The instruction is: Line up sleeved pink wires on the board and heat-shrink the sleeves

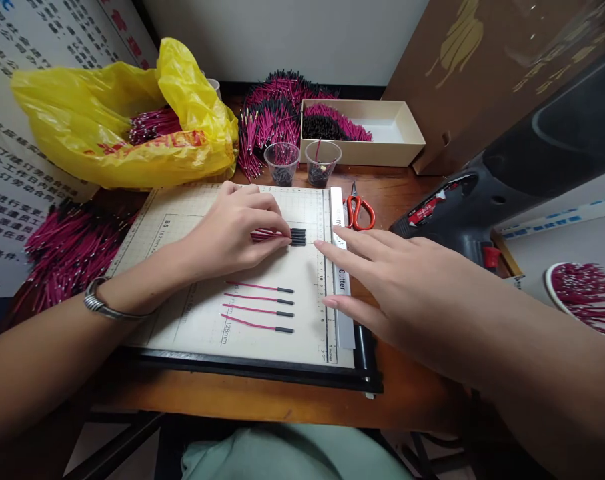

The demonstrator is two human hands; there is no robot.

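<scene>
My left hand [242,230] is closed over a few magenta wires with black sleeves [298,237], pinching them flat near the sleeved ends on the cutter board [182,313]. The sleeves stick out to the right of my fingertips. Several separate magenta wires [257,309], each with a black sleeve at its right end, lie spaced in a column below that hand. My right hand [377,277] is open, fingers spread, over the metal strip [345,320] along the board's right side. Nothing shows in its fingers.
Behind the board stand two clear cups [282,163], a cardboard tray [402,143] of wires and a wire heap [277,107]. Red-handled scissors [359,212] lie at the right, near a black heat gun [462,187]. A yellow bag [107,160] and more wires [72,247] sit left.
</scene>
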